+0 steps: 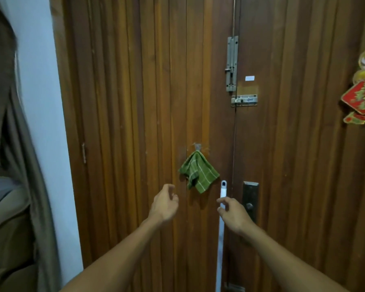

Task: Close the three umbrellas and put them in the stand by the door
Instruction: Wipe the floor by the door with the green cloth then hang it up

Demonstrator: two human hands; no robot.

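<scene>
No umbrella and no stand show in the head view. I face a brown wooden double door (148,102). My left hand (164,204) is raised in front of it, fingers apart and loosely curled, holding nothing. My right hand (233,214) is at a long white pole (220,239) that leans upright against the door; the thumb and fingertips are spread right beside the pole's upper part, and I cannot tell whether they touch it.
A green checked cloth (198,172) hangs from a hook on the door. Metal bolts (231,64) and a dark lock plate (250,199) sit by the door seam. A red-and-gold decoration (363,95) hangs at right. A curtain (19,144) and a white wall (42,102) are at left.
</scene>
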